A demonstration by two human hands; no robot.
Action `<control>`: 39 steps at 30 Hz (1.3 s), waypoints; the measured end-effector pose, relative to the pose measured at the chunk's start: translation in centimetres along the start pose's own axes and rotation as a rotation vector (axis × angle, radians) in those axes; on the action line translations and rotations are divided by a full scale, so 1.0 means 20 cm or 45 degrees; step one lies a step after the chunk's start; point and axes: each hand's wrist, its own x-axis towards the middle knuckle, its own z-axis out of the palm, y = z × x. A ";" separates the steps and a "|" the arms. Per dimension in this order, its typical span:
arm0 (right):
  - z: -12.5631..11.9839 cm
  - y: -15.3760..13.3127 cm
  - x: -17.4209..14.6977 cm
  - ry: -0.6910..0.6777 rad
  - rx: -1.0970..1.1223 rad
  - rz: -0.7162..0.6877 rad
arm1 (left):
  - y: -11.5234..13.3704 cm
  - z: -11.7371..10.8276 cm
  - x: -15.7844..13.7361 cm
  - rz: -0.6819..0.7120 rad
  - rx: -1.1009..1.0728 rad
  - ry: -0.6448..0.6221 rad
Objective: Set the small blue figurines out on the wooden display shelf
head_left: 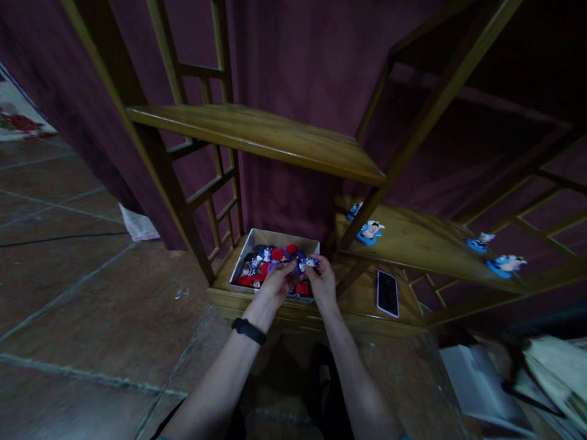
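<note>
Over the box, a small purple-and-white figurine (306, 263) is pinched between the fingers of my right hand (323, 280). My left hand (277, 283), with a black band on its wrist, is closed against the figurine's lower left side; its fingertips are partly hidden. Below both hands, an open cardboard box (244, 249) holds many small figurines in red, purple, white and black, lying jumbled. It stands on the low wooden shelf.
Blue-based figurines (367, 233) stand on the right-hand shelf (422, 235), with another pair (505, 265) farther right. A phone (387, 293) lies on the low ledge. Above the box juts a wooden shelf (257, 131). A white box (479, 379) is on the floor at right.
</note>
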 end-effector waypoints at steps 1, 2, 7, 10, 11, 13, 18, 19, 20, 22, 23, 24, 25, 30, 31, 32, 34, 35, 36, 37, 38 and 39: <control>0.00 0.00 0.00 0.000 0.002 0.000 | 0.00 0.00 0.00 0.002 0.000 0.004; 0.00 0.00 0.00 -0.001 0.004 0.001 | 0.00 0.00 0.00 0.002 -0.002 0.008; 0.00 0.00 0.00 0.002 0.019 -0.003 | -0.02 0.00 0.01 0.021 -0.002 0.022; 0.00 0.01 0.00 -0.001 0.005 -0.010 | -0.02 0.00 0.00 0.043 -0.006 0.027; 0.00 0.02 0.00 0.000 0.001 -0.013 | -0.02 0.00 0.00 0.047 -0.009 0.029; 0.00 0.02 0.00 0.007 -0.001 -0.021 | -0.02 0.00 0.00 0.046 -0.016 0.037; 0.01 0.02 0.00 0.001 0.005 -0.022 | -0.03 0.00 0.01 0.021 -0.004 0.043; 0.01 0.01 0.00 0.000 0.007 -0.021 | -0.03 0.00 0.01 0.018 0.001 0.036; 0.01 0.01 0.00 0.001 0.009 -0.019 | -0.03 0.00 0.02 0.016 0.003 0.029; 0.01 0.01 0.00 0.006 0.008 -0.015 | -0.03 -0.01 0.02 0.014 0.003 0.019; 0.01 0.01 0.00 0.009 0.006 -0.012 | -0.03 -0.01 0.02 0.013 0.004 0.017; 0.01 0.01 0.00 0.013 0.003 -0.010 | -0.03 -0.01 0.02 0.012 0.010 0.017; 0.01 0.01 0.00 0.015 0.000 -0.009 | -0.03 -0.01 0.02 0.012 0.017 0.019; 0.01 0.02 0.01 0.025 -0.016 -0.015 | -0.04 -0.01 0.02 -0.002 0.036 0.041; 0.01 0.02 0.01 0.025 -0.019 -0.016 | -0.04 -0.02 0.03 -0.006 0.038 0.043; 0.01 0.02 0.01 0.024 -0.021 -0.017 | -0.04 -0.02 0.03 -0.010 0.041 0.046; 0.01 0.03 0.01 0.025 -0.025 -0.021 | -0.04 -0.02 0.03 -0.016 0.050 0.052; 0.01 0.03 0.01 0.028 -0.029 -0.024 | -0.04 -0.02 0.03 -0.017 0.057 0.057; 0.01 0.03 0.01 0.029 -0.035 -0.025 | -0.04 -0.03 0.03 -0.017 0.067 0.062; 0.01 0.03 0.01 0.029 -0.041 -0.025 | -0.05 -0.03 0.03 -0.016 0.079 0.068; 0.01 0.04 0.01 0.027 -0.047 -0.024 | -0.05 -0.03 0.04 -0.018 0.095 0.073; 0.00 0.04 0.02 0.025 -0.050 -0.022 | -0.05 -0.03 0.04 -0.020 0.109 0.078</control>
